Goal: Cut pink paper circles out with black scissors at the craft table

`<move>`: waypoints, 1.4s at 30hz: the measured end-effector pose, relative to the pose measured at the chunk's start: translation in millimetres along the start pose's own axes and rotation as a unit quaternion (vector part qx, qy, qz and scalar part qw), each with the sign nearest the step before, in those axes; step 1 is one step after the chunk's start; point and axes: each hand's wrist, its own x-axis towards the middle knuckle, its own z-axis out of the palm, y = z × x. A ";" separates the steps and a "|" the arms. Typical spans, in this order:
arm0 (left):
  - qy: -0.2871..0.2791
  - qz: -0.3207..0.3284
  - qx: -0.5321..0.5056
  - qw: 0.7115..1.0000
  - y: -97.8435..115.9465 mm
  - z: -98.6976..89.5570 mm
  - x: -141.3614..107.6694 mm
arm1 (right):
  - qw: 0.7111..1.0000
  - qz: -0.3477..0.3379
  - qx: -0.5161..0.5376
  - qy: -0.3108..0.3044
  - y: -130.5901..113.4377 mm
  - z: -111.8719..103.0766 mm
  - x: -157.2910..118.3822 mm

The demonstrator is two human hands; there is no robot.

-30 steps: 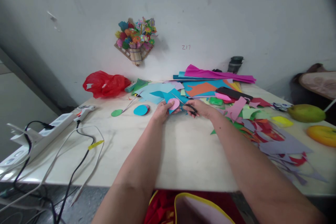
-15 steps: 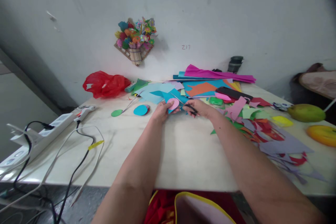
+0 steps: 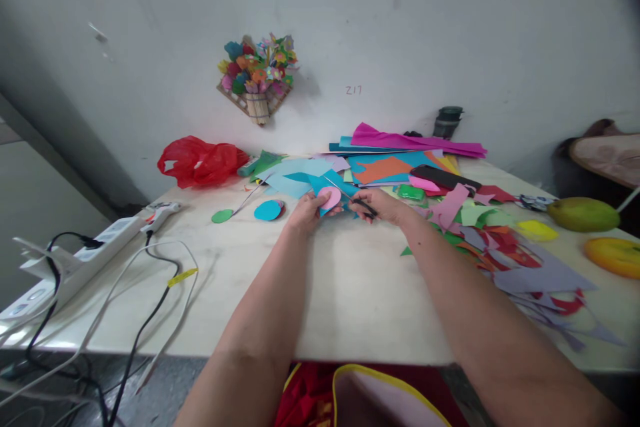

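Scissors aslant, tips forward-left

A pink disc overlies pointed blue paper, black-handled scissors angled across its right.

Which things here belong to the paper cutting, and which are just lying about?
In use:
pink circle and blue paper, in the left hand
scissors, in the right hand

Apparently just lying about:
red bag
phone
power strip
green fruit
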 end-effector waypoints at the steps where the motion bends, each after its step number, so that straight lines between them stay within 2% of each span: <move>1: 0.002 -0.001 0.003 1.000 0.4 0.5 -0.4 | 1.000 0.004 0.012 0.003 -0.8 0.4 -0.4; 5: 0.000 -0.007 0.014 1.000 0.6 -0.6 0.6 | 0.999 0.013 0.024 0.020 -4.1 1.8 -2.2; 12: -0.024 0.007 0.021 0.999 -2.0 -9.4 5.8 | 0.997 0.012 -0.076 0.026 -3.3 -0.5 -2.6; 16: -0.039 0.009 0.032 0.999 -1.1 -10.7 4.9 | 0.995 0.011 -0.097 0.012 -3.8 -3.2 -2.8; 20: -0.034 0.005 0.037 0.999 0.9 -8.7 2.9 | 0.996 0.018 -0.093 0.000 -7.1 -4.7 -4.8; 34: -0.043 -0.006 0.035 0.998 5.8 -1.4 -0.6 | 0.997 0.010 -0.066 0.025 -9.4 -0.9 -2.8; 42: -0.031 -0.016 0.029 0.999 4.2 -4.5 0.7 | 0.997 -0.020 -0.075 0.014 -2.3 -3.4 0.6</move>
